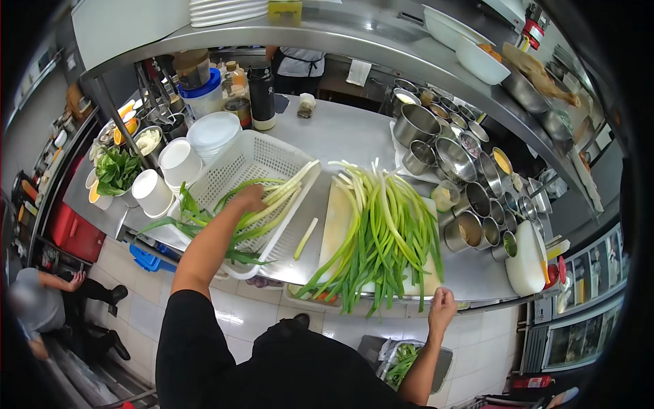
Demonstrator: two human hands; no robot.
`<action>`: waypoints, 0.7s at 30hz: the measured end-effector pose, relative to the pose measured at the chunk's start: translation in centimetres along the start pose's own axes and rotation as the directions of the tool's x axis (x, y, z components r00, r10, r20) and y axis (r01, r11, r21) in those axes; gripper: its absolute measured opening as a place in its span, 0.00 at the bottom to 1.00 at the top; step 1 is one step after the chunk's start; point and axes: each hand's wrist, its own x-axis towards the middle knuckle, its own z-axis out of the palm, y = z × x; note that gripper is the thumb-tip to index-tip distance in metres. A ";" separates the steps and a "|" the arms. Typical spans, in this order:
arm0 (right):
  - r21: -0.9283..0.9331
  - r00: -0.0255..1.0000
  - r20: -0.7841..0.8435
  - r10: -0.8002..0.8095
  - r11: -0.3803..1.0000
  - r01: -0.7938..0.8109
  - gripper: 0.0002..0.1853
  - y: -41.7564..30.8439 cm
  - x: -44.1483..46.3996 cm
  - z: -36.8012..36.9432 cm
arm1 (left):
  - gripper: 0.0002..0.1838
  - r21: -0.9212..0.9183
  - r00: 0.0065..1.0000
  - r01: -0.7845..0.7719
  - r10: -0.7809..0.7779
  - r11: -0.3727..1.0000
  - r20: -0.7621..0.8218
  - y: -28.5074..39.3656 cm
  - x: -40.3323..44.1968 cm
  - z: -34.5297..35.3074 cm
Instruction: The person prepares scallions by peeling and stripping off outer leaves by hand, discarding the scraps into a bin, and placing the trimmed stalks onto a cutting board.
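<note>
My left hand (pixel 251 198) is closed around green onions (pixel 283 194) in the white perforated basket (pixel 278 247), their white ends pointing to the upper right. A large pile of green onions (pixel 381 232) covers the cutting board (pixel 334 211), leaves toward me. One short stalk piece (pixel 306 238) lies on the steel counter between basket and board. My right hand (pixel 443 304) is at the counter's front edge, just off the board's lower right corner, fingers curled; whatever it may hold is too small to tell.
Metal pots (pixel 417 124) and small containers crowd the right side. White tubs (pixel 152 193), lids and a black bottle (pixel 261 99) stand at the left. A steel shelf (pixel 340 34) spans overhead. A bin with greens (pixel 403 361) is below; a person (pixel 41 300) sits at the far left.
</note>
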 end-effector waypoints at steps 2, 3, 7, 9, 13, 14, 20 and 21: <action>0.013 1.000 0.002 -0.001 1.000 0.001 0.11 1.9 -1.3 -0.7 | 0.27 -0.006 0.999 0.012 -0.012 1.000 0.047 0.2 0.1 -0.7; 0.002 0.995 0.043 0.093 0.996 -0.093 0.10 2.5 -2.0 -1.3 | 0.27 -0.020 0.987 0.015 -0.012 1.000 0.161 0.3 0.2 -1.1; 0.074 0.977 -0.011 0.214 0.974 -0.212 0.10 2.9 -3.2 -1.2 | 0.26 -0.076 0.995 0.000 0.007 0.997 0.098 -0.3 0.2 0.1; 0.169 0.978 -0.073 0.197 0.969 -0.183 0.10 2.7 -2.7 -0.6 | 0.25 -0.118 1.000 -0.012 0.012 0.993 0.001 -0.8 0.1 1.0; 0.256 0.997 -0.034 0.069 0.965 -0.058 0.11 -2.1 1.0 0.6 | 0.17 -0.268 0.982 0.052 -0.099 0.962 -0.161 1.1 -2.7 -3.0; 0.275 0.997 0.032 0.076 0.958 -0.082 0.10 -4.8 2.3 1.1 | 0.17 -0.274 0.982 0.048 -0.095 0.960 -0.160 1.2 -3.3 -4.3; 0.257 0.850 0.296 -0.436 0.893 0.369 0.08 -19.0 10.6 12.0 | 0.12 -0.316 0.880 -0.290 0.123 0.903 -0.458 1.7 -9.2 -13.5; 0.302 0.797 0.322 -0.511 0.853 0.425 0.09 -19.9 12.0 15.2 | 0.12 -0.350 0.860 -0.313 0.106 0.883 -0.500 1.9 -10.5 -15.0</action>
